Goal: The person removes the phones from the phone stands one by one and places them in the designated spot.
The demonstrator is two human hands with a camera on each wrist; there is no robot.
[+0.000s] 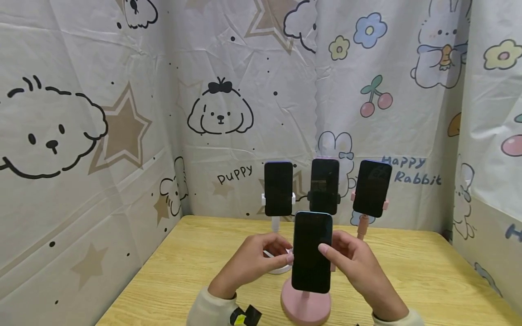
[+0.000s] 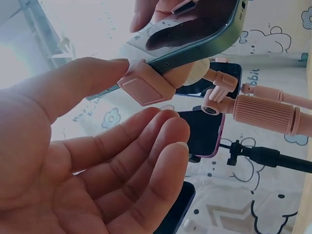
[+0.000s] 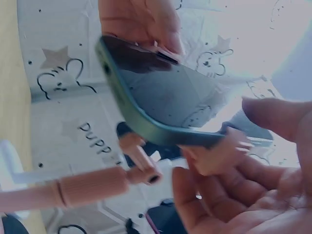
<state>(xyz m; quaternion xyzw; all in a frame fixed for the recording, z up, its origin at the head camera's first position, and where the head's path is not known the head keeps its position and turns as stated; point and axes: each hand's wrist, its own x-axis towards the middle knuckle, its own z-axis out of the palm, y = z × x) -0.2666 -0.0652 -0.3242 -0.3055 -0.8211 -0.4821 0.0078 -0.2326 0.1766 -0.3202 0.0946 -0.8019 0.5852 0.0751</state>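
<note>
A smartphone (image 1: 311, 258) with a dark screen stands upright in a pink phone stand, whose round base (image 1: 299, 305) rests on the table. The stand's pink clamp (image 2: 148, 87) sits at the phone's edge in the left wrist view. My left hand (image 1: 257, 260) is at the phone's left side, thumb tip by the clamp, the other fingers loosely bent and holding nothing. My right hand (image 1: 359, 260) holds the phone's right edge, thumb over the screen and fingers behind by the clamp (image 3: 219, 153). The head view hides those fingers partly.
Behind stand three more dark-screened phones: one in a white holder (image 1: 278, 188), one in a black holder (image 1: 324, 185), one in a pink holder (image 1: 372, 188). Printed curtains (image 1: 228, 172) enclose the wooden table (image 1: 175, 267) at the back and sides.
</note>
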